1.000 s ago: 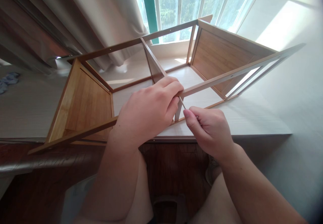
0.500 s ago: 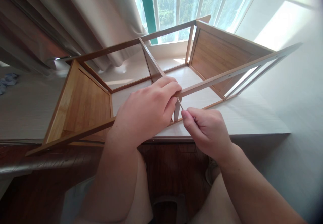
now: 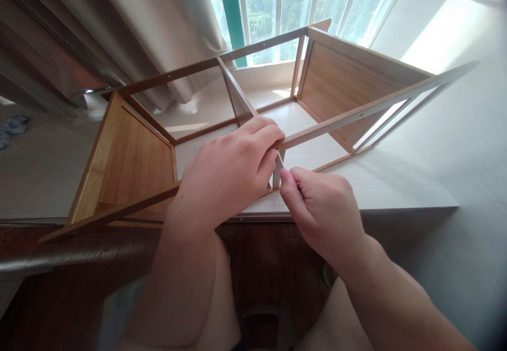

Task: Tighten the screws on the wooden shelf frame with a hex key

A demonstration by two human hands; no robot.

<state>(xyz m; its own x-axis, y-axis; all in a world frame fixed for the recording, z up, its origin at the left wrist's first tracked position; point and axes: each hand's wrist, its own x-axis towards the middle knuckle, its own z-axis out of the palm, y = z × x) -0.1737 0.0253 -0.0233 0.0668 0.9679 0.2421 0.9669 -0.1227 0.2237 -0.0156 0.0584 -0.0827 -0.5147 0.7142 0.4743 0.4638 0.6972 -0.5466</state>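
A wooden shelf frame (image 3: pixel 328 125) with solid end panels and a middle divider (image 3: pixel 236 95) lies across the white ledge. My left hand (image 3: pixel 233 163) is closed over its near rail, where the divider meets it, and hides that joint. Close by on the right, my right hand (image 3: pixel 322 203) is closed in a fist around a thin metal driver (image 3: pixel 280 160). Only the slim shaft shows, tilted up toward the rail beside my left fingertips. Its handle is hidden in the fist, and so is the point where its tip meets the wood.
The white ledge (image 3: pixel 400 187) ends in a front edge just before my knees. Behind the frame are a barred window (image 3: pixel 297 2) and a beige curtain (image 3: pixel 170 29). A white wall (image 3: pixel 475 145) stands at right. Below is a dark wooden floor (image 3: pixel 269 256).
My right hand has shifted slightly left and turned a little, with the driver still in it. My left hand keeps its hold on the rail.
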